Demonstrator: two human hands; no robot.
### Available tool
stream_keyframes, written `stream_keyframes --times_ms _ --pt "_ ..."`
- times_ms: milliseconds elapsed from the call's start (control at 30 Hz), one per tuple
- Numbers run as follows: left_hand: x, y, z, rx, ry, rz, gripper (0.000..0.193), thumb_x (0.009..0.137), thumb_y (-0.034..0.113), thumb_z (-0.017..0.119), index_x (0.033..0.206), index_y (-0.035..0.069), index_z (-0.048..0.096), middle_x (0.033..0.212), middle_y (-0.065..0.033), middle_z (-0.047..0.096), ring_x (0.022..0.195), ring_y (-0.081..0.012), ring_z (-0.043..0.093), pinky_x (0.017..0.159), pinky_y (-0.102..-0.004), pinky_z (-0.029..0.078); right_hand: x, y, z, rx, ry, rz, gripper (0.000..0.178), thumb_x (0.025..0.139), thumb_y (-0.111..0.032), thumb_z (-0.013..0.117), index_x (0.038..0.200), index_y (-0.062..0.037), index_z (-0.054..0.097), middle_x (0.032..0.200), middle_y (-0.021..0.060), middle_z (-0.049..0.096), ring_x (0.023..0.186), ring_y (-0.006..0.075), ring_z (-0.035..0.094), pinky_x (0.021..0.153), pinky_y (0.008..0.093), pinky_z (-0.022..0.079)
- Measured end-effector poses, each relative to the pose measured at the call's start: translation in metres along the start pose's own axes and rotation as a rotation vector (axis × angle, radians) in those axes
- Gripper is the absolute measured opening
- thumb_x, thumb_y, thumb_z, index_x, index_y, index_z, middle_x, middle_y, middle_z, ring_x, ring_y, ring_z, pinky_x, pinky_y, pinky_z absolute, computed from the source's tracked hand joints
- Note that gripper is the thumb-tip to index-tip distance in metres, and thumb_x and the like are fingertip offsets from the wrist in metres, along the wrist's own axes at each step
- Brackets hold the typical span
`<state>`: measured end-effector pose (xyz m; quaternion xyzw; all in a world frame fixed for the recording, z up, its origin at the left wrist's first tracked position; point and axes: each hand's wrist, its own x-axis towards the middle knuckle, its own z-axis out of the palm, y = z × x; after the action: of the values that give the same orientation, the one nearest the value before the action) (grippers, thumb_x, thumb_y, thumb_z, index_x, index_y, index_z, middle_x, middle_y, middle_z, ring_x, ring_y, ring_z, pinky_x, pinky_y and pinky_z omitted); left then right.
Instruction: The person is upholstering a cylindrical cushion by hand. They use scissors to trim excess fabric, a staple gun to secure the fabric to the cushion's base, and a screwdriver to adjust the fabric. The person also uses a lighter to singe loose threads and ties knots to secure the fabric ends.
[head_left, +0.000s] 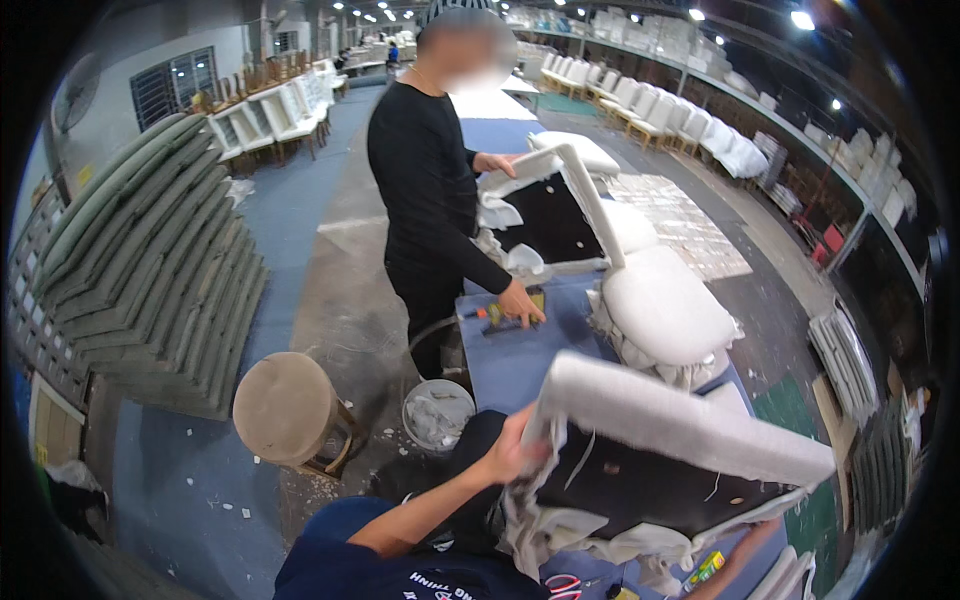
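Light-grey fabric-covered seat cushion with a black underside (640,480) is tipped up on its side over the near end of the long blue-covered surface (490,365), underside toward the camera. Can't tell if its lower edge touches down. Loose off-white fabric (645,547) bunches along the lower edge; two pale spots on the black.

Left grip (512,452): clenched on the cushion's left edge, arm extended. Right grip (764,530): at the lower right corner, mostly hidden behind the edge; can't tell if it's closed or just propping.

Near the lower edge of view: scissors with red-and-white handles (563,587), and right of them a small yellow-green box (707,568), both just below the fabric.

Further up the surface, a white rounded padded cushion (660,305) lies flat. Co-worker in black (425,190) stands on the left side, one hand on a second white-edged, black-bottomed cushion (550,215), other hand on a black-and-yellow handheld tool (500,318).

Floor, left: white bucket of pale scraps (438,412), then round beige-topped stool (285,408), then tall stack of grey-green padded panels (150,270).
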<state>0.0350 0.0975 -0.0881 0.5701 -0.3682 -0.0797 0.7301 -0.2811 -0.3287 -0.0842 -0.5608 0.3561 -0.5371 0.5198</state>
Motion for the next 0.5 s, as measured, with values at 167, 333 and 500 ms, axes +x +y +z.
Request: stream_keyframes --times_ms 167,333,500 --pt "0.06 -0.088 0.066 -0.105 0.165 -0.294 0.069 0.101 0.041 0.056 0.151 -0.002 0.035 0.141 -0.0172 0.049 0.129 -0.0255 0.046 0.113 -0.0369 0.033 -0.066 -0.039 -0.056 -0.437 -0.177 -0.119 0.081 0.093 -0.051 0.058 0.151 0.0015 0.035 0.148 0.0201 0.045 0.139 0.0318 0.04 0.118 0.0416 0.026" --pt "0.045 -0.03 0.132 -0.005 -0.361 -0.132 0.088 0.095 0.046 0.067 0.158 0.003 0.022 0.16 -0.0233 0.028 0.15 -0.0307 0.026 0.123 -0.0388 0.019 -0.145 -0.094 0.1 -0.583 -0.363 -0.161 0.078 0.071 -0.01 0.072 0.143 0.0029 0.046 0.131 0.0209 0.059 0.121 0.031 0.058 0.108 0.0417 0.041" --pt "0.06 0.011 0.135 -0.021 -0.221 -0.074 0.086 0.09 0.031 0.074 0.154 -0.002 0.026 0.143 -0.0193 0.045 0.132 -0.0255 0.045 0.109 -0.0371 0.038 -0.179 -0.089 0.211 -0.418 -0.397 -0.284 0.08 0.084 -0.026 0.073 0.149 0.0056 0.039 0.133 0.0273 0.06 0.122 0.0366 0.061 0.102 0.0407 0.047"
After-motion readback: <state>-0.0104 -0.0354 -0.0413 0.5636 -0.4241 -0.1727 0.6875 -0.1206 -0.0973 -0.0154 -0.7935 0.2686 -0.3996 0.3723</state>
